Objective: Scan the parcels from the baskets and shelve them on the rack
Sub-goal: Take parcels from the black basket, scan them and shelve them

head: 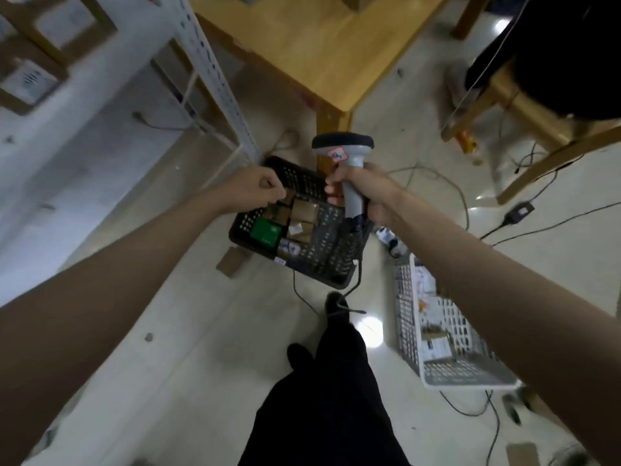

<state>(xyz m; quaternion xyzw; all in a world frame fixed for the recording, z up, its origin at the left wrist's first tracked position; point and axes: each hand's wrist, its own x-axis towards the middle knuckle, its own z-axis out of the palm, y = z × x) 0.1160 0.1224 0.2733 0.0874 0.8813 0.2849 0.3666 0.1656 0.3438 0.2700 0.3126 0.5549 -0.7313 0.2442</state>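
My right hand [364, 190] grips the handle of a grey barcode scanner [346, 153], its dark head pointing away from me. My left hand [257, 188] is curled into a fist over the black basket [322, 260] and I see nothing in it. The basket stands on the floor and holds several brown cardboard parcels [304, 210] and a green one [266, 232]. A white basket [437, 368] with more parcels stands to the right, partly hidden by my right forearm. The white metal rack [215, 75] with boxed parcels [28, 82] rises at the left.
A wooden table [322, 45] stands behind the black basket, a wooden chair [524, 105] at the right. Cables [537, 227] trail over the tiled floor. A small cardboard box [232, 262] lies loose left of the black basket. My legs and feet [332, 364] are below.
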